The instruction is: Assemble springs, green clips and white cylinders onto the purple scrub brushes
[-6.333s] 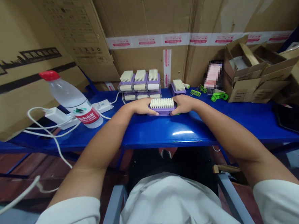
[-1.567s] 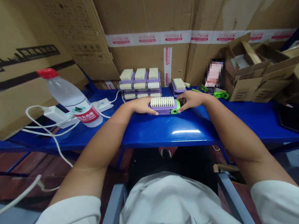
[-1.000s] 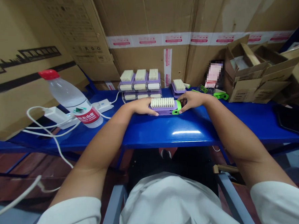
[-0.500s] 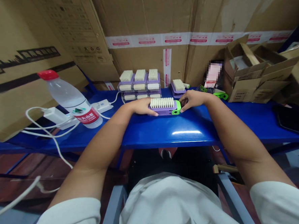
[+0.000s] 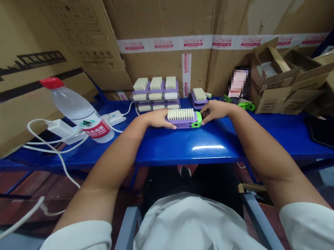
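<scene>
A purple block with rows of cream bristle-like teeth (image 5: 181, 114) lies lengthwise on the blue table. A bright green end piece (image 5: 196, 120) sits on its right end. My left hand (image 5: 159, 119) is closed round the left end of the block, thumb along the near side. At the other end, my right hand (image 5: 213, 112) has curled fingers against the green piece; its fingertips are partly hidden. Just behind, several similar purple blocks (image 5: 157, 86) stand stacked in a row, and another purple block (image 5: 199, 95) lies apart from them.
On the left, a water bottle (image 5: 95, 126) with a red cap leans beside a white power strip (image 5: 115, 117) and loose cables. Green clips (image 5: 246, 106), a phone-like thing (image 5: 239, 80) and an open cardboard box (image 5: 276, 101) are at the back right. A black flat object (image 5: 325, 132) lies far right.
Both hands and the purple block stay in nearly the same place. The view has shifted very slightly.
</scene>
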The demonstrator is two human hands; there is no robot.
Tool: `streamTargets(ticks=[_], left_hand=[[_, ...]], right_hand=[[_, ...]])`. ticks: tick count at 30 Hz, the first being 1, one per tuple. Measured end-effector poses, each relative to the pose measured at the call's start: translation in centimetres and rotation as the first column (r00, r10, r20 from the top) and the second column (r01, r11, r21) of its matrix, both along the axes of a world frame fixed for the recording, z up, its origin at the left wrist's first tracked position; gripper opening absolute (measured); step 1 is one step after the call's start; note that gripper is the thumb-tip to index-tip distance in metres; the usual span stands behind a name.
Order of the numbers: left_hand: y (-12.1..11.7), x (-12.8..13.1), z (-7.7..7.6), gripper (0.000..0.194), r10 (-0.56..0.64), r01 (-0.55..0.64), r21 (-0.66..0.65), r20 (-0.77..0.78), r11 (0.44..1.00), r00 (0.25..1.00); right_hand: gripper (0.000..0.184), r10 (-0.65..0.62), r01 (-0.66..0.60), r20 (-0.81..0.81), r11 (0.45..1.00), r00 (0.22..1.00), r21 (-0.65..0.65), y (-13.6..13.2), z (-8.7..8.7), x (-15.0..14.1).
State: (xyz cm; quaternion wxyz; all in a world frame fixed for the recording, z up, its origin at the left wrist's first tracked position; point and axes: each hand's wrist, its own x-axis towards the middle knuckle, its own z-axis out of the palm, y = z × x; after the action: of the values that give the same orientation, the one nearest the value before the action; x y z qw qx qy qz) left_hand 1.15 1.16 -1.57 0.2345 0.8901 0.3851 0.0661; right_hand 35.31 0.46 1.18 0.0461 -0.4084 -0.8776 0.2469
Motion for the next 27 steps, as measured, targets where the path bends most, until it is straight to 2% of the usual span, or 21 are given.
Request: streamTargets(ticks=[7,11,20,27], left_hand=[[0.31,-0.13,-0.33,0.101,0.029,-0.029,0.004,0.005,1.000,1.000],[0.39,-0.22,-0.39,0.100,-0.003,0.003,-0.005,0.034,1.000,0.999],[0.70,-0.27,-0.60,0.098,-0.027,0.028,-0.014,0.055,1.000,0.998],[0.82,-0.45,-0.68,0.096,-0.030,0.029,0.024,0.030,0.999,0.999]], right_hand=[[0.060,-0.006,0.006,0.008,1.000,1.000,0.001,-0.25,0.16,-0.13],[0.065,-0.003,0.003,-0.003,1.000,1.000,-0.006,-0.25,0.13,-0.20],[0.056,-0.005,0.005,0.007,1.000,1.000,0.020,-0.32,-0.02,-0.35],[0.060,0.007,-0.007,0.009,1.000,1.000,0.005,-0.18,0.05,-0.39]])
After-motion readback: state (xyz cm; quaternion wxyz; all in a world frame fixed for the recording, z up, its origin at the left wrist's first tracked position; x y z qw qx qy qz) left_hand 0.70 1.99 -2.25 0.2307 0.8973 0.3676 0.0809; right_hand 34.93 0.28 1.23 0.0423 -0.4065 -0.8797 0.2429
